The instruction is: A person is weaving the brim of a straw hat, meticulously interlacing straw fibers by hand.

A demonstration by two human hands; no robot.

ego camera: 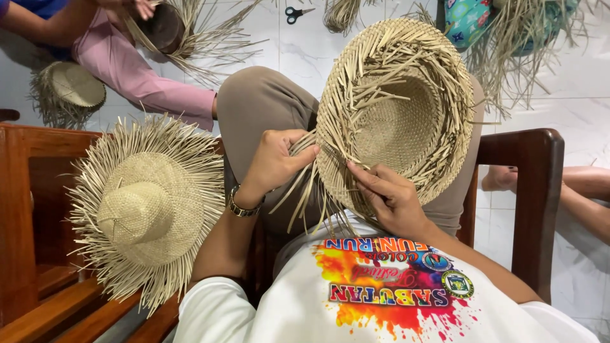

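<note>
Pinching loose strands, the left hand (pixel 274 159) and right hand (pixel 389 198) both grip the unfinished straw hat (pixel 394 121) near the lap.

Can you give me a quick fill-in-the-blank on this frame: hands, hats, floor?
1. Both hands work on a woven straw ____ held over the lap.
2. The left hand pinches loose ____ at the brim of the held piece.
3. A second straw hat lies on the wooden bench, to the person's ____.
4. A pair of ____ lies on the white floor at top.

Missing: hat; strands; left; scissors
</note>
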